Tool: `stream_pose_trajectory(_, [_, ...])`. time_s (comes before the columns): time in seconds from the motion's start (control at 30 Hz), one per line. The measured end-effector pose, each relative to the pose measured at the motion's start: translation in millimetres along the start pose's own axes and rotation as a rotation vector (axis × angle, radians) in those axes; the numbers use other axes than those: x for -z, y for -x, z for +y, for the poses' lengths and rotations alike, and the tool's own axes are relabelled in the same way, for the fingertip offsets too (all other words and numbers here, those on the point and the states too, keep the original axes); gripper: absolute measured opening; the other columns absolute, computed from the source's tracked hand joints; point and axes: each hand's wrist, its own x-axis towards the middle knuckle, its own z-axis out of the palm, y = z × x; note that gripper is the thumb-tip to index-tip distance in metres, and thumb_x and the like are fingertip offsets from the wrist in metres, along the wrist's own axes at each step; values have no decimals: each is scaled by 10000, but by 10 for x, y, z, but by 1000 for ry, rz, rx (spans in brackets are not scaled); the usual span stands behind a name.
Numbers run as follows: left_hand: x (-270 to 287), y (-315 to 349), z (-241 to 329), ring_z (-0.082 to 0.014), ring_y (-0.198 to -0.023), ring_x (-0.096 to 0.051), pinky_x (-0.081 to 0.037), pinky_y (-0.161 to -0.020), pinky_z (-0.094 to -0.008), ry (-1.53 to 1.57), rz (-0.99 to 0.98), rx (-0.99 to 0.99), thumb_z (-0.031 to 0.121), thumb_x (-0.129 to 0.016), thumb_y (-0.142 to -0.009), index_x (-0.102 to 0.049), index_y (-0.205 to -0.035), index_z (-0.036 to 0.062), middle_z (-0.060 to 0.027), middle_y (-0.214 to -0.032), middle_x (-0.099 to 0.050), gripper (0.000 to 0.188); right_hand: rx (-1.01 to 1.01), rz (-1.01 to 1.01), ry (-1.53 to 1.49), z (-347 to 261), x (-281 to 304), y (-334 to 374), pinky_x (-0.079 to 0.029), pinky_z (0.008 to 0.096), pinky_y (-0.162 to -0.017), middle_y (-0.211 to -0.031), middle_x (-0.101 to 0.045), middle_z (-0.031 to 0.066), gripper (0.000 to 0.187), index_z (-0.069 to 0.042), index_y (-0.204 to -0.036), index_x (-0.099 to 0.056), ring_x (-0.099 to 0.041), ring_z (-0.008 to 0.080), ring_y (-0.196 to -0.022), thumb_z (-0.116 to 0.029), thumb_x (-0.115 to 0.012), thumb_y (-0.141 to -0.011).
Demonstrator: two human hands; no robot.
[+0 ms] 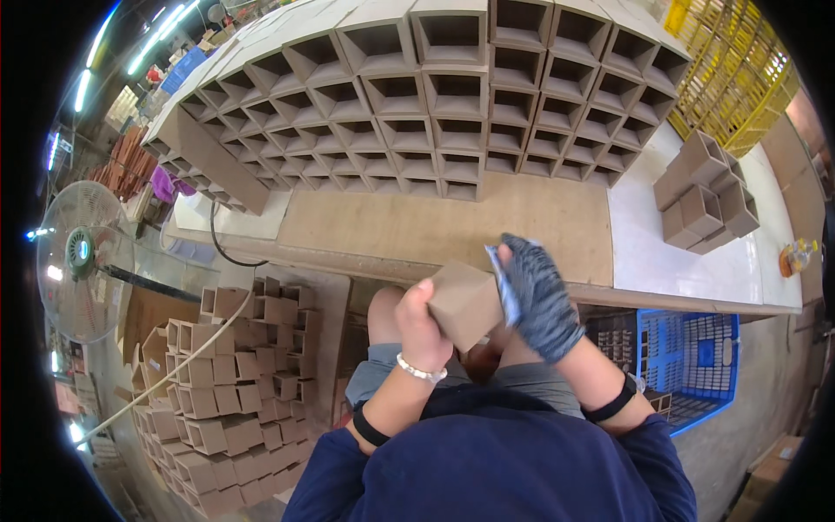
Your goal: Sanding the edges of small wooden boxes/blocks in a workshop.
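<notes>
My bare left hand is wrapped round the left side of a brown, square-sided box, held tilted above my lap. On my right hand is a dark grey knitted glove. It grips a thin, folded pale blue sheet, pressed flat along the right side of the box. What the sheet is made of I cannot make out. Just beyond my hands runs the front edge of the wooden worktable.
Open-ended brown boxes are stacked in rows across the table's back. A smaller group stands at right, near a small bottle. More boxes pile up at lower left, beside a fan. A blue crate sits under the table.
</notes>
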Motion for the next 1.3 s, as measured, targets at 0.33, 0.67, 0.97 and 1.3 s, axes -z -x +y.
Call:
stream_pose_trajectory(0.33, [221, -139, -65, -289, -871, -604, -479, -775, -380, 935, -410, 736, 373, -388, -839, -556, -1053, 10, -130, -999, -613, 453, -49, 56, -89, -139, 424, -67, -340, 413, -954, -1120, -542, 108, 328, -67, -1113, -526, -500, 265, -1048, -157, -529, -797])
stream_pose_trajectory(0.67, [104, 148, -211, -227, -883, -581, -472, -761, -371, 716, -359, 1091, 372, -384, -889, -535, -1062, 32, -60, -960, -610, 411, 288, -209, 177, 108, 437, -257, -299, 467, -970, -1172, -513, 74, 430, -166, -1180, -486, -483, 274, -1078, -198, -532, -753])
stream_pose_trajectory(0.97, [114, 108, -261, -211, -932, -566, -463, -800, -353, 509, -518, 825, 277, -434, -877, -511, -1089, 39, -72, -1061, -572, 328, 515, -263, 26, -294, 554, 169, -225, 460, -1030, -1231, -478, 75, 495, -190, -1224, -448, -419, 272, -1172, -226, -567, -745])
stream_pose_trajectory(1.3, [202, 73, -241, -231, -917, -580, -478, -745, -389, 969, -568, 1169, 368, -378, -905, -520, -1089, 55, -84, -1066, -575, 390, 440, -121, 4, -109, 606, -26, -318, 435, -980, -1195, -501, 91, 398, -137, -1192, -485, -465, 269, -1120, -196, -517, -799])
